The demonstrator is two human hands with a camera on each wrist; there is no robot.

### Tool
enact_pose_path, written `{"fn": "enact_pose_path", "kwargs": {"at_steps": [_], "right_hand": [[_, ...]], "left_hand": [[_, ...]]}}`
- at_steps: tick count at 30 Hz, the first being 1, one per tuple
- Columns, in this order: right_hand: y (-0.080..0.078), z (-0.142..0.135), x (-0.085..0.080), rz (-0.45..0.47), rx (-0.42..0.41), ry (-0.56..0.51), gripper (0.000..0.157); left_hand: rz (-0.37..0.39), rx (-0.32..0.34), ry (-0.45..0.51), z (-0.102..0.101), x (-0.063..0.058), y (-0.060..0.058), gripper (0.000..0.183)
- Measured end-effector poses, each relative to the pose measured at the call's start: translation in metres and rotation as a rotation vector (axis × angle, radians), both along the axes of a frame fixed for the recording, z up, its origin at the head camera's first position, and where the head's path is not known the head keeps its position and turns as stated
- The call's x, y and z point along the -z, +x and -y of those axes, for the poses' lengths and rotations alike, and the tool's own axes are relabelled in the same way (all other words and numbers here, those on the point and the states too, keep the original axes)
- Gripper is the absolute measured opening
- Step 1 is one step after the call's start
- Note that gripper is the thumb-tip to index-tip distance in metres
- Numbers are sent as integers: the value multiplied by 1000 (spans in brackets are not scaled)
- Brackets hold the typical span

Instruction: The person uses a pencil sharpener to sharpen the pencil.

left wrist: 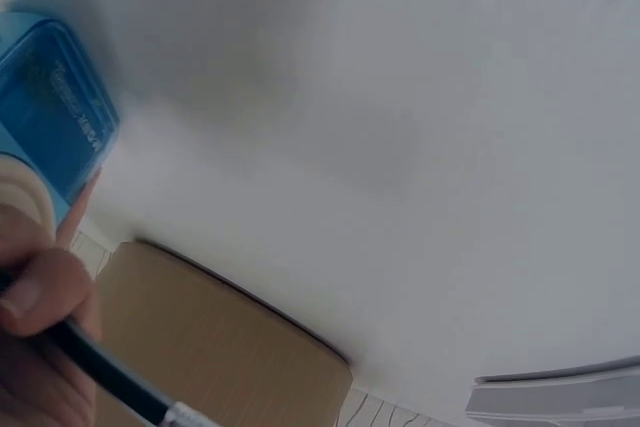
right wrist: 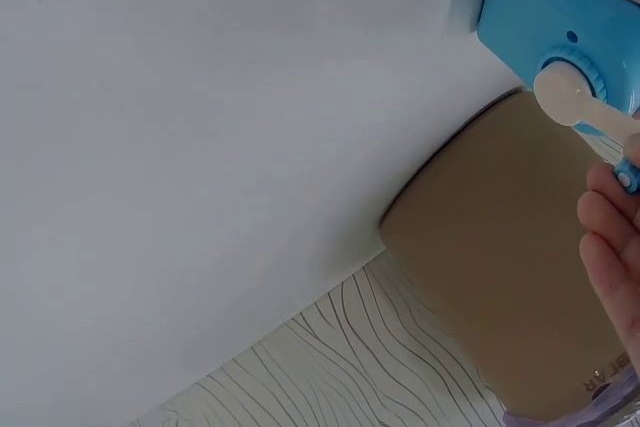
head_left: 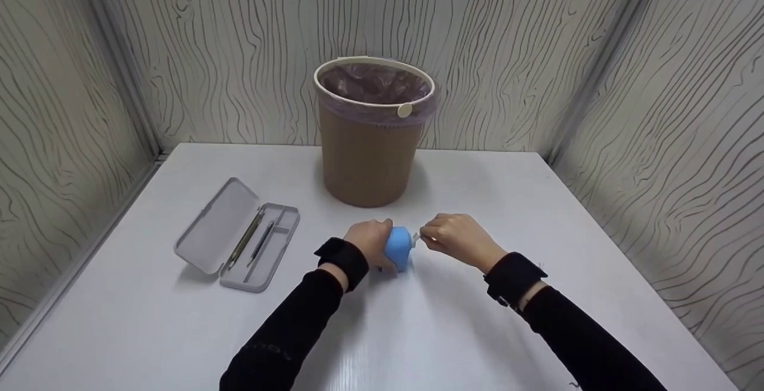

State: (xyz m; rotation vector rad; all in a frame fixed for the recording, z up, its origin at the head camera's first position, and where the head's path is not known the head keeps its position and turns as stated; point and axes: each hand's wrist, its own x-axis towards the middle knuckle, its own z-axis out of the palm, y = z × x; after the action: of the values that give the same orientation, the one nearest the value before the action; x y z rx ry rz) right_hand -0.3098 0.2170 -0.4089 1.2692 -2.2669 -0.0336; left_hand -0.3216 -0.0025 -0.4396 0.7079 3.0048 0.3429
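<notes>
A blue crank pencil sharpener (head_left: 399,249) with a see-through blue shavings drawer stands between the two hands over the table. My left hand (head_left: 369,242) grips it from the left. In the left wrist view the thumb and fingers also hold a dark pencil (left wrist: 112,371) with a silvery end, its other end at the sharpener's pale round mouth (left wrist: 25,187). On the opposite side my right hand (head_left: 458,237) pinches the small blue knob (right wrist: 627,177) of the white crank arm (right wrist: 605,117). Part of the knob is hidden by the fingers.
Left of the hands lies an open grey pencil case (head_left: 262,283), with several pencils (head_left: 261,245) inside. A brown bin (head_left: 367,164) with a purple liner stands behind the hands on the white table (head_left: 453,343). Wood-grain panels (head_left: 239,51) enclose the back and sides.
</notes>
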Motion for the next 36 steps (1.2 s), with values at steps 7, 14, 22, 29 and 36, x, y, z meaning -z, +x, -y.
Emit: {"fn": "enact_pose_path", "kwargs": {"at_steps": [7,14,22,29,36], "right_hand": [[-11,3,-3,57,61,-31,6],[-23,8,2,105,135,-49,7],[-28,15,4,172,191,-87,9],[-32,21,13,154,236,-73,5],[-34,23,12,185,274,-76,4]], "left_hand": [[-4,4,-3,-1,2,-1,78],[-30,22,3,0,2,0,78],[-17,11,-1,2,3,-2,79],[-15,15,11,2,7,-1,79],[-22,12,17,1,5,-3,76]]}}
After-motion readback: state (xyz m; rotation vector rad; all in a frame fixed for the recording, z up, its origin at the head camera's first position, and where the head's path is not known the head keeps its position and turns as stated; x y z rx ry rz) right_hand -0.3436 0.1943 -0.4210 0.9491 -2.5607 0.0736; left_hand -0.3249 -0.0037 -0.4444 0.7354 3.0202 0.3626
